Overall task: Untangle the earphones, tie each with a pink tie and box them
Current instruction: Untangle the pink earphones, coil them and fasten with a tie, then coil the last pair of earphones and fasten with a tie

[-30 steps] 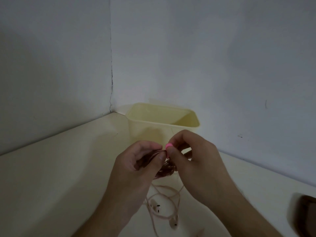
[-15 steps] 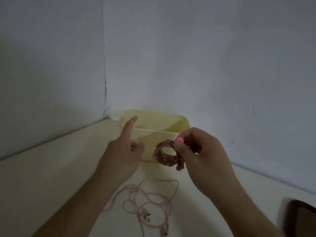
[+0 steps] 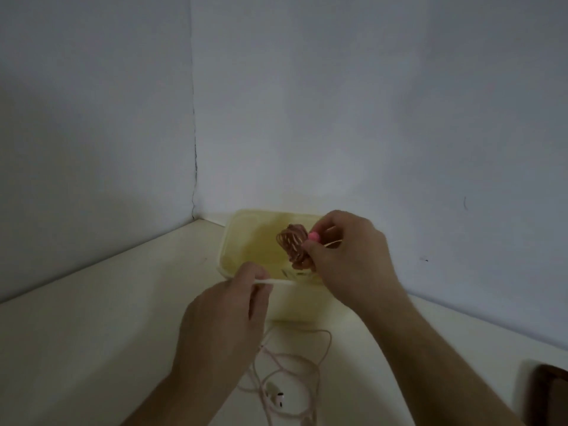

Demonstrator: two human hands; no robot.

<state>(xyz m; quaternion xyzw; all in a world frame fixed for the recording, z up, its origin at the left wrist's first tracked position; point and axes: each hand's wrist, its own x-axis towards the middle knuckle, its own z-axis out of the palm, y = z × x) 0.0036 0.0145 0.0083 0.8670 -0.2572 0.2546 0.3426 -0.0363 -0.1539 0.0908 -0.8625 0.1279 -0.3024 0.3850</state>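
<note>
Fingers of right hand (image 3: 347, 259) pinch one coiled earphone (image 3: 293, 245); left hand (image 3: 227, 315) grips one box (image 3: 233, 238).

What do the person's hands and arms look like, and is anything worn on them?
The left hand and the right hand are bare: no gloves, and no rings that can be made out in the dim light. Both forearms are bare as far as the bottom edge of the picture, with no sleeves, watch or bracelet in view. No marks can be made out.
</note>
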